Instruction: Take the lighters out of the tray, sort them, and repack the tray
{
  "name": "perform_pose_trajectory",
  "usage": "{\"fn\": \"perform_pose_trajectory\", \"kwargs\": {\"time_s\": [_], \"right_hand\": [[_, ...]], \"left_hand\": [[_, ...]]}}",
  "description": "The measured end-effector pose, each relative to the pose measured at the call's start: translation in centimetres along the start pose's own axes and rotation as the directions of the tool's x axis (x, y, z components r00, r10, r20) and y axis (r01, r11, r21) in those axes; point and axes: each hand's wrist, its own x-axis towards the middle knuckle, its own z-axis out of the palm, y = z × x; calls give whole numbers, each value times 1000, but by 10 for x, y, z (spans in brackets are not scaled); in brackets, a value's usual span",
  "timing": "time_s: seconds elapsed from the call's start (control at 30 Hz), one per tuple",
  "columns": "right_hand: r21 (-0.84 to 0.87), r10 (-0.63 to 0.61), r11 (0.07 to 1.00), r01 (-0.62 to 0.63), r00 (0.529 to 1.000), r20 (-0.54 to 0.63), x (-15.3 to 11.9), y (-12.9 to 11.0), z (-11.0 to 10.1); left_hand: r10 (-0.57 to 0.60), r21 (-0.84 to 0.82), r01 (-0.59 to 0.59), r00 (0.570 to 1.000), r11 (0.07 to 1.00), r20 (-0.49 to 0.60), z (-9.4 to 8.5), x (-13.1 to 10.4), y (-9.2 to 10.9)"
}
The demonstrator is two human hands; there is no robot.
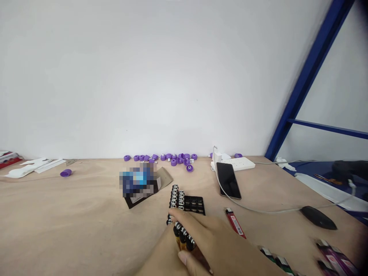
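Note:
My right hand (217,235) closes around several amber lighters (183,242) with black tops and metal hoods, its thumb along their near side. Its index finger reaches to a black grid tray (195,202), where more lighters stand upright in two rows, metal tops (174,197) facing up. The right part of the tray shows bare cells. My left hand (161,249) comes in from below, close to the tray's near end. Its fingers are hidden behind the lighters and my right hand.
A red lighter (235,223) lies to the right, with green lighters (283,264) and purple lighters (336,255) nearer. A phone (228,180), white power strip (243,164), cable and black mouse (318,217) lie beyond. An open box (143,191) and several purple caps (173,162) sit toward the wall.

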Motion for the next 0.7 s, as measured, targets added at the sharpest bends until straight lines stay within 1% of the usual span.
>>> {"fn": "perform_pose_trajectory", "kwargs": {"time_s": [0.07,0.1,0.2,0.23,0.27,0.37,0.47,0.53,0.57,0.63,0.67,0.7], "right_hand": [[28,24,999,-25,998,57,-1,-1,-9],[45,40,998,-43,996,74,-1,-1,-13],[125,68,989,-84,989,132,0,-4,-21],[157,63,984,-89,985,160,1,-4,-23],[186,62,978,-93,984,167,2,-4,-24],[279,72,956,-93,994,86,2,2,-26],[409,47,910,-63,998,49,1,12,-26],[467,31,883,-47,999,41,2,19,-25],[487,42,872,-55,998,38,3,22,-25],[524,93,847,-89,996,19,7,29,-23],[532,128,841,-102,992,-12,10,34,-22],[529,163,843,-103,984,-68,14,39,-21]], "left_hand": [[31,169,-28,999,985,-13,0,1,6],[35,277,-34,999,960,0,1,1,10],[8,543,-66,994,837,109,6,0,22],[-15,591,-73,990,803,143,8,-1,26],[-37,610,-74,985,789,166,11,-1,29],[-106,538,-5,979,843,176,15,0,35],[-180,405,61,948,912,263,15,3,35],[-200,314,99,929,944,310,14,5,32],[-215,285,128,930,950,298,13,7,30],[-245,275,178,941,945,232,10,11,26],[-251,304,183,947,935,201,8,13,25],[-234,369,161,959,915,162,6,16,25]]}}
